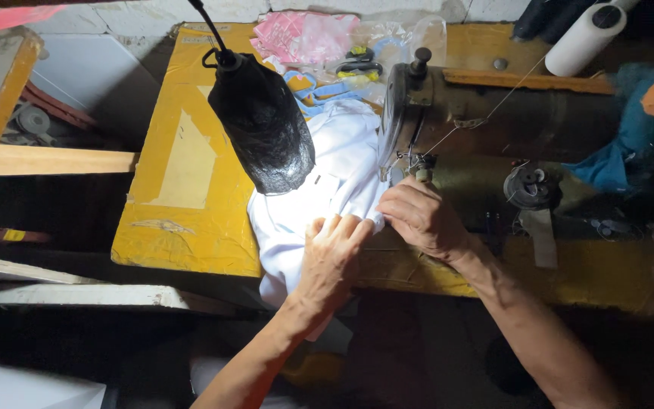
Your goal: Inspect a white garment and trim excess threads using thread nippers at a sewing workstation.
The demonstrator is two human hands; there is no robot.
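A white garment [342,163] lies on the yellow sewing table [183,189], running under the head of a dark old sewing machine [509,121]. My left hand [334,254] lies flat on the cloth near the table's front edge, fingers pointing toward the needle. My right hand [418,216] pinches the cloth's edge just below the needle area [410,167]. The needle itself is hidden by the machine head and my fingers.
A black lamp shade [263,125] hangs over the cloth's left part. Pink fabric [304,34], a plastic bag and scissors with yellow handles [359,64] lie at the back. A white thread cone [584,38] and a blue-green stuffed toy [645,113] sit at right.
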